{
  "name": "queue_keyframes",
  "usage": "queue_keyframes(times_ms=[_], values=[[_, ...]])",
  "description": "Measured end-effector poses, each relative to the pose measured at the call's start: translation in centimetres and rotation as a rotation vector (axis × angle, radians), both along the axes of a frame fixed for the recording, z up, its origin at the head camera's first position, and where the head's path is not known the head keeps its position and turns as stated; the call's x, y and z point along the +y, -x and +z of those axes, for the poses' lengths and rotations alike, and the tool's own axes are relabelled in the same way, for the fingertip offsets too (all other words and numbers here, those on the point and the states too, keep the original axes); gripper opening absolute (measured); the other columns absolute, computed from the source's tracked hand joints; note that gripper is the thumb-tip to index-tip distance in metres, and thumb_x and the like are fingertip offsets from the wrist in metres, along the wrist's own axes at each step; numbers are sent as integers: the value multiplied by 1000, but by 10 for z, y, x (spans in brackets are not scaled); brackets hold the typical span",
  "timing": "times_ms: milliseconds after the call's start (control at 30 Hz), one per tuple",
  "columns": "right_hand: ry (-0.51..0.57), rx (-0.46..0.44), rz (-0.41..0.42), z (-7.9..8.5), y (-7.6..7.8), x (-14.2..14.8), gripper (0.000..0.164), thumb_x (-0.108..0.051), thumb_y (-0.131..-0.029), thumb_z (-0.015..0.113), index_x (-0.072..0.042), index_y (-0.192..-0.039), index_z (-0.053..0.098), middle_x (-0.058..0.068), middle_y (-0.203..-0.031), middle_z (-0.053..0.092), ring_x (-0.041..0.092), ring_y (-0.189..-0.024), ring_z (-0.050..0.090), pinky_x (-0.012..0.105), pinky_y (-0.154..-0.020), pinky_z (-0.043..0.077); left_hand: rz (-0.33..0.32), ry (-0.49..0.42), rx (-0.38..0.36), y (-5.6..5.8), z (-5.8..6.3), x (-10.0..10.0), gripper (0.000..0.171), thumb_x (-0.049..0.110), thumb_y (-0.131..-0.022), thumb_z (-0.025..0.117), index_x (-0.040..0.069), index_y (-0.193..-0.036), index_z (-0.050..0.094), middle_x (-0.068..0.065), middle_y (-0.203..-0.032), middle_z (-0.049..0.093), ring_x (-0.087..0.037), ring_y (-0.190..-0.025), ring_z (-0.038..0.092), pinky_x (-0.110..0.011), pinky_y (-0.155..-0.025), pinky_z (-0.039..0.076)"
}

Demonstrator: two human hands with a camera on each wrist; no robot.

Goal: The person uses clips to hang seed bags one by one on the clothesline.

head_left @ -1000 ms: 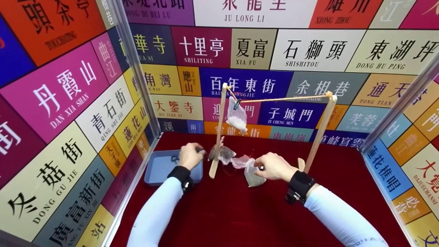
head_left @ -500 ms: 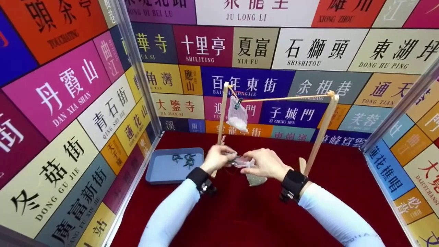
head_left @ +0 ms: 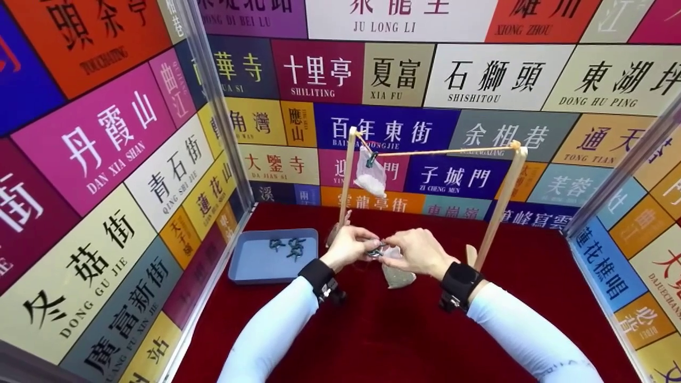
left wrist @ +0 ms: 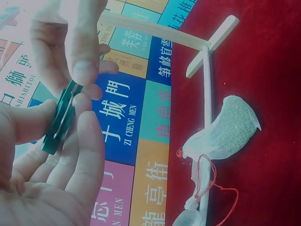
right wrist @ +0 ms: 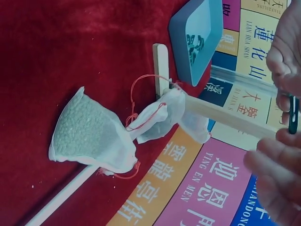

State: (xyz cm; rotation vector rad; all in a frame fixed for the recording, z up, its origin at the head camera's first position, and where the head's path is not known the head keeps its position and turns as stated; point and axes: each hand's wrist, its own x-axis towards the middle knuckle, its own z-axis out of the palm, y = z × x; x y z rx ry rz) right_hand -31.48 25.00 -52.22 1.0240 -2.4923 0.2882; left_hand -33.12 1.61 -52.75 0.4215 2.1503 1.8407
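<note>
My left hand (head_left: 351, 246) holds a small green clothespin (left wrist: 61, 115) between thumb and fingers. The fingertips of my right hand (head_left: 417, 251) pinch its other end, so both hands meet over the cloth between two wooden posts. Below them lies a white mesh pouch (right wrist: 84, 127) of small pale-green grains, its neck tied with red string (left wrist: 204, 176). Another mesh pouch (right wrist: 164, 115) lies beside it, near the left post's foot. On the cord (head_left: 447, 152) above hangs a pouch with white contents (head_left: 371, 178), clipped by a green clothespin (head_left: 371, 158).
A blue-grey tray (head_left: 250, 274) with several green clothespins (head_left: 295, 248) stands left. The left post (head_left: 346, 186) and right post (head_left: 500, 207) carry the cord behind the hands. Dark red cloth (head_left: 393, 335) covers the table. Panels printed with characters stand around the back and sides.
My left hand has moved right from the tray's edge with the clothespin and met my right hand. The right hand has shifted only slightly. The hanging pouch sways a little.
</note>
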Motion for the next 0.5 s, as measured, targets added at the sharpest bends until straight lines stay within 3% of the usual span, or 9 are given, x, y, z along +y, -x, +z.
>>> queue_keyframes(times_ms=[133, 300, 500], values=[[-36, 76, 83, -3, 3, 1, 30, -43, -89, 90, -16, -90, 77, -2, -68, 68, 8, -55, 48, 32, -49, 45, 22, 9, 5, 0, -4, -4, 20, 8, -105, 77, -5, -119, 82, -24, -108, 86, -10, -72, 77, -26, -67, 68], [-63, 138, 91, -6, 3, 11, 30, -40, -87, 91, -14, -85, 74, -4, -66, 63, 12, -51, 52, 38, -48, 47, 99, 44, 28, 6, -12, -12, 19, 8, -105, 77, -7, -116, 83, -26, -103, 86, -17, -75, 82, -29, -68, 69], [-62, 120, 89, -7, 4, 24, 25, -27, -91, 89, -15, -79, 71, -3, -64, 64, 17, -52, 60, 42, -51, 52, 285, 295, 169, 21, -28, -32, 12, 7, -100, 81, -1, -108, 86, -19, -96, 87, -24, -76, 84, -30, -66, 67]])
